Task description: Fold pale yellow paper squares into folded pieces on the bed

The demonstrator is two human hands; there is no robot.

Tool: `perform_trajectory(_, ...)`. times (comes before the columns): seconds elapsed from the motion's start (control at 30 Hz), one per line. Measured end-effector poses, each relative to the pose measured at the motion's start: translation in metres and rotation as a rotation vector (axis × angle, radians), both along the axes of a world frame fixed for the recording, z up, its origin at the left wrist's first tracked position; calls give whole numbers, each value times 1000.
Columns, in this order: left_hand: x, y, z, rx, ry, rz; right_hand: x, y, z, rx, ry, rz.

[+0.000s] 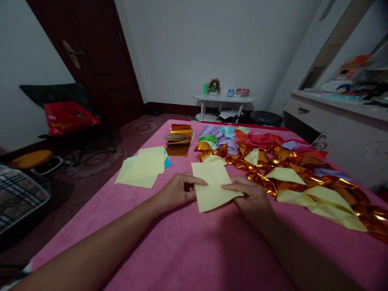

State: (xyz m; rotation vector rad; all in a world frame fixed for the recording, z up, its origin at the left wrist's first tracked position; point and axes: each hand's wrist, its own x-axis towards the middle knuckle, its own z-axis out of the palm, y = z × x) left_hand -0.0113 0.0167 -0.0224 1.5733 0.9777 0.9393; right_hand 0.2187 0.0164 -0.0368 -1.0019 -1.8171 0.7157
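Note:
A pale yellow sheet of paper [214,182] is held between my two hands above the pink cloth [182,250]. My left hand [180,189] pinches its left edge, thumb on top and the other fingers beneath. On the opposite side, my right hand [250,196] grips the sheet near its lower right corner, which bends a little. Left of my hands lies a loose stack of yellow paper sheets [141,165], with a blue sheet [167,162] showing under its right side. Beyond it sits a pile of shiny gold foil sheets [178,141].
Folded pieces in yellow paper [330,202], red paper [263,139], purple paper [228,144] and gold foil [263,182] spread over the table's right side. A white side table [224,98] stands by the wall. A chair with a red bag [69,118] is at left.

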Motion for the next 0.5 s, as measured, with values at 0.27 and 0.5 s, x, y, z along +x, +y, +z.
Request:
perform_trajectory(0.27, 6, -8, 5, -274, -238, -19, -4, -5, 3, -19, 32, -58)
perform_trajectory(0.5, 4, -6, 6, -128, -171, 105, -6, -5, 11, -191, 145, 73)
